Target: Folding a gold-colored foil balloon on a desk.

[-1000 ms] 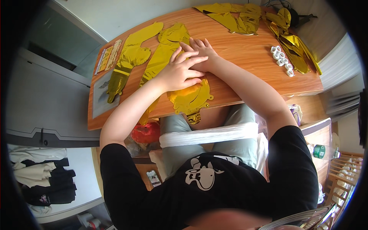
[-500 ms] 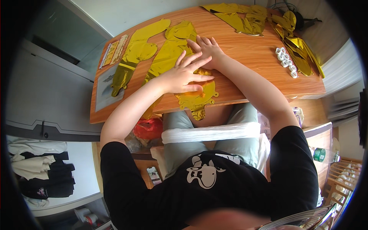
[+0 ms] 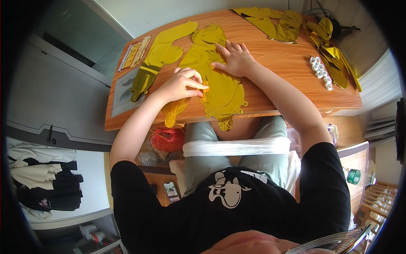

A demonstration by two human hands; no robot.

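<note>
Bottle label: green, on a clear bottle (image 3: 356, 177) lying at your right; its print is too small to make out.
Cards: a row of cards (image 3: 134, 53) in yellow and cream at the table's left side; no lettering legible.
Sheet: pale sheet (image 3: 125, 92) near you from the cards, bearing a grey printed picture.
Shirt: black shirt (image 3: 198, 211), light cartoon animal on the chest.
Left hand: your left hand (image 3: 185, 84) is bent inward, thumb and forefinger pinched together on the left edge of the foil, other fingers curled.
Right hand: your right hand (image 3: 237, 61) lies palm down, flat, fingers spread, gripping nothing; thumb on the foil, outer fingers over bare wood.
Foil: gold foil (image 3: 224, 82) flat in front of you, its tabbed end over the table (image 3: 275, 84) edge.
Left foil: another gold shape (image 3: 165, 53), beyond your left hand.
Rolls: white rolls (image 3: 318, 67) clustered far right.
</note>
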